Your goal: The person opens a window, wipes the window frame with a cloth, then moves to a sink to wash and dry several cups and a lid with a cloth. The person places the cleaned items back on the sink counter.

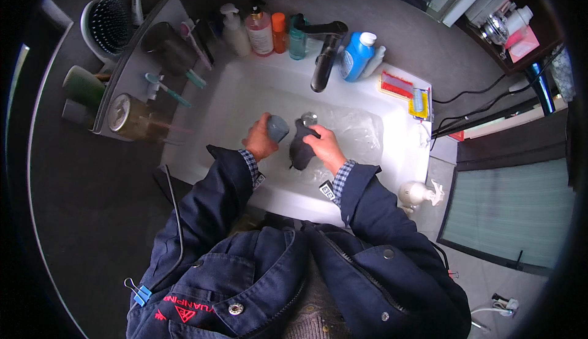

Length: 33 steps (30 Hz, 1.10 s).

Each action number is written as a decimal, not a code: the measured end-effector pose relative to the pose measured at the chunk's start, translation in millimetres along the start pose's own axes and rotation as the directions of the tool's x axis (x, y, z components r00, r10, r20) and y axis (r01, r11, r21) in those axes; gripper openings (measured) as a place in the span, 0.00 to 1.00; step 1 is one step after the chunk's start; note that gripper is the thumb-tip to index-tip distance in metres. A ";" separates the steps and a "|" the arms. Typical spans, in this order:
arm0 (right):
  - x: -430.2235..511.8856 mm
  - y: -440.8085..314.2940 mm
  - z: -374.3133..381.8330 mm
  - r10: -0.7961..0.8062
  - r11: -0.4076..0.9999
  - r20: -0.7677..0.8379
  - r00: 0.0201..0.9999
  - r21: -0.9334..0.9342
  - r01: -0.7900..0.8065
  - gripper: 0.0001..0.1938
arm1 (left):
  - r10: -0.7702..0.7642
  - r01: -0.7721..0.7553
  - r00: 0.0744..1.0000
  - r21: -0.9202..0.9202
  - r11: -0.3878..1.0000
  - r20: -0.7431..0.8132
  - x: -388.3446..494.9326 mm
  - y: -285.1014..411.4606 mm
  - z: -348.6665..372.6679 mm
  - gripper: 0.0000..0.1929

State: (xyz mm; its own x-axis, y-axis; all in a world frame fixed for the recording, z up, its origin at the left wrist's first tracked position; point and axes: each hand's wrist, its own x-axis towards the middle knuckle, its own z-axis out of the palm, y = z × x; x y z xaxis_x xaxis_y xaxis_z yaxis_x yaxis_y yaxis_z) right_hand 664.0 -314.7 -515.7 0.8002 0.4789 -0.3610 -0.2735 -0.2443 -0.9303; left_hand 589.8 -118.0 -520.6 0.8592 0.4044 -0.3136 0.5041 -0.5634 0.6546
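Over a white washbasin (294, 199) that holds some water, my left hand (261, 140) grips a grey-blue cup (278, 129). To its right, my right hand (325, 147) pinches the upper part of a dark wet cloth (301, 149), which hangs limp just above or in the water; which of the two I cannot tell. A round shiny drain stopper (309, 118) shows right behind the cloth. The black faucet (322, 65) reaches over the basin beyond both hands.
Pump bottles (261, 35), an orange bottle (278, 33) and a blue bottle (356, 58) line the back rim. A red-bristled brush (397, 85) lies at the right corner. A shelf (124, 65) with toothbrushes and a jar (131, 116) juts in at left. A white spray bottle (419, 193) stands at right.
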 end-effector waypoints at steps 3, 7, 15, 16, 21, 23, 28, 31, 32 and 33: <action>-19.4 -26.4 19.5 -0.237 0.971 0.045 0.970 0.018 0.237 0.14 | 0.063 -0.059 0.992 -0.047 0.997 0.110 10.1 0.7 10.4 0.46; -20.8 -30.0 49.3 -0.465 0.810 -0.171 0.868 -0.478 0.340 0.15 | 0.390 -0.302 0.899 -0.364 0.881 0.198 4.6 12.6 25.5 0.43; 23.6 -2.5 34.3 -0.485 0.873 -0.256 0.836 -0.193 0.448 0.12 | 0.140 0.082 0.945 -0.628 0.773 0.296 -20.1 33.0 -3.2 0.47; 32.5 -1.5 28.8 -0.372 0.928 -0.197 0.907 -0.104 0.358 0.13 | 0.161 0.091 0.940 -0.678 0.729 0.300 -20.7 34.4 -7.8 0.48; 48.5 16.7 1.7 -0.241 0.772 -0.023 0.970 -0.610 0.177 0.19 | 0.149 0.335 0.900 -0.868 0.367 0.410 -24.5 28.5 -32.6 0.42; 37.3 34.0 0.2 -0.083 0.579 -0.097 0.992 -0.814 -0.032 0.26 | 0.073 0.363 0.908 -0.862 0.354 0.413 -22.9 22.6 -42.0 0.44; 25.4 51.1 7.3 0.104 0.499 -0.059 0.993 -0.860 -0.104 0.29 | 0.160 0.357 0.911 -0.922 0.152 0.379 -23.7 5.0 -43.9 0.43; 27.1 21.5 -4.5 0.160 0.941 0.000 0.987 -0.301 -0.153 0.23 | 0.105 0.384 0.916 -0.922 0.050 0.388 -20.5 -5.5 -36.3 0.38; 19.1 10.3 -5.3 0.101 0.987 -0.037 0.994 -0.119 -0.105 0.19 | 0.080 0.382 0.920 -0.924 0.026 0.383 -17.8 -7.7 -33.6 0.37; 9.9 -2.8 -9.7 0.031 0.997 0.000 1.000 -0.066 -0.031 0.19 | 0.054 0.382 0.923 -0.924 0.001 0.381 -14.8 -8.7 -30.3 0.35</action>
State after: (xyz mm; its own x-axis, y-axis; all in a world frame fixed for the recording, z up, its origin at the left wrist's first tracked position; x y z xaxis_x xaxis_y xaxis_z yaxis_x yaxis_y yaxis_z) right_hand 677.8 -317.4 -516.0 0.7917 0.4709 -0.3893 -0.2619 -0.3141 -0.9125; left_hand 570.0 -97.3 -500.8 0.8535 0.0684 -0.5165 0.2470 0.8197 0.5168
